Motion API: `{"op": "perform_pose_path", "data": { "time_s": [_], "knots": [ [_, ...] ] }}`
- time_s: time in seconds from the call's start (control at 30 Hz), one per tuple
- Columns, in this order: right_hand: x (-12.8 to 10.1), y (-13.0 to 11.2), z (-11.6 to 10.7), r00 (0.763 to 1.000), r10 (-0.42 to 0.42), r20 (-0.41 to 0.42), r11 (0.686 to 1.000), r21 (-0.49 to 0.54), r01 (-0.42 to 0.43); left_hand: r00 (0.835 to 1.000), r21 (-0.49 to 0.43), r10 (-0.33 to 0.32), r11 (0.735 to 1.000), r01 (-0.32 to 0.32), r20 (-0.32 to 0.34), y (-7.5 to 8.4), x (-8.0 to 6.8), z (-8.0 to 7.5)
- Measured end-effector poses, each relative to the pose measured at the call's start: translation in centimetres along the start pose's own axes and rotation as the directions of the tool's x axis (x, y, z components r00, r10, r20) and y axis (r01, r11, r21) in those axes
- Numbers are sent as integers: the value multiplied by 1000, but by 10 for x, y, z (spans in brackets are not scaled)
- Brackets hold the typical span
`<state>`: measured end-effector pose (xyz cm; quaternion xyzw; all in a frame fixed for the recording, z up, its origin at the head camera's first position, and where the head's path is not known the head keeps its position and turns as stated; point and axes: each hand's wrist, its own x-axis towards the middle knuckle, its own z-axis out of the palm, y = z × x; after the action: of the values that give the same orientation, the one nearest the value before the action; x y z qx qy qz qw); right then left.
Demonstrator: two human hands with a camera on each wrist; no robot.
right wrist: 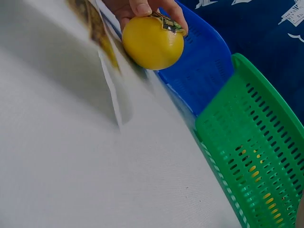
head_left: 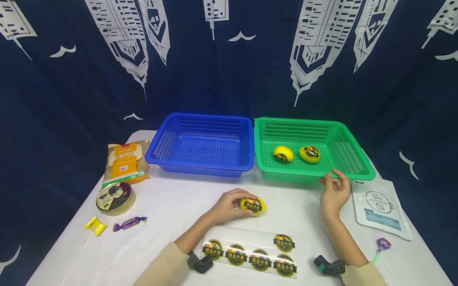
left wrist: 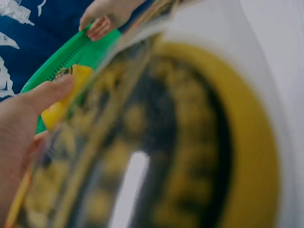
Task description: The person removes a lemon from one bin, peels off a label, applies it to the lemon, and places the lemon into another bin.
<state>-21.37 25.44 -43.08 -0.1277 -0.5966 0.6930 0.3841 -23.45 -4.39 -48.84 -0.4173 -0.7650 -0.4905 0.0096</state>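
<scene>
My left hand [head_left: 229, 205] grips a yellow lemon [head_left: 262, 207] with a black-and-gold label on it, over the white table in front of the baskets. In the right wrist view that lemon [right wrist: 151, 47] shows its plain side, the label under the fingertips. My right hand [head_left: 335, 194] holds the front rim of the green basket [head_left: 286, 173] near its right corner, fingers curled at the edge. Two more labelled lemons lie inside: one lemon [head_left: 283, 152] on the left, another lemon [head_left: 307, 155] beside it.
A blue basket [head_left: 200, 168] stands left of the green one. A label sheet [head_left: 247, 236] lies in front. At left are a snack bag [head_left: 123, 163], a round tin [head_left: 115, 198], a yellow candy [head_left: 95, 226] and a purple candy [head_left: 129, 224]. A white pouch [head_left: 379, 206] and lollipop [head_left: 383, 243] lie right.
</scene>
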Motion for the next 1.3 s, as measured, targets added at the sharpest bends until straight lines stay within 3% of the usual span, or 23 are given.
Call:
{"op": "perform_pose_path", "data": {
  "time_s": [0.17, 0.27, 0.4, 0.53, 0.77, 0.9, 1.07, 1.3],
  "knots": [
    [0, 3, 0, 1000, 1, 9, 999, 33, -2, 995, -72, -88, 993, 90, 37, 27, 10, -24],
    [1, 4, 0, 1000, -2, 5, 999, 49, 2, 995, -76, -97, 992, 99, 27, 51, 27, -44],
    [3, 4, 0, 1000, -17, 10, 998, 68, 16, 999, -16, -31, 999, 30, -19, 75, 68, -64],
    [2, 3, 1, 999, -23, 26, 997, 73, 21, 998, 16, 16, 1000, -15, -66, 83, 116, -73],
    [2, 3, -1, 1000, -20, 4, 998, 55, 20, 997, 162, 18, 987, -5, -73, 72, 194, -64],
    [2, 4, -2, 1000, -26, 1, 997, 77, 26, 996, 130, -23, 991, 34, -87, 56, 228, -47],
    [2, 4, -2, 998, -54, 28, 997, 55, 52, 983, 150, -141, 976, 158, -118, 26, 258, -20],
    [1, 2, -6, 995, -89, 39, 996, 16, 89, 952, 300, -288, 903, 306, -106, 1, 276, 5]
  ]
}}
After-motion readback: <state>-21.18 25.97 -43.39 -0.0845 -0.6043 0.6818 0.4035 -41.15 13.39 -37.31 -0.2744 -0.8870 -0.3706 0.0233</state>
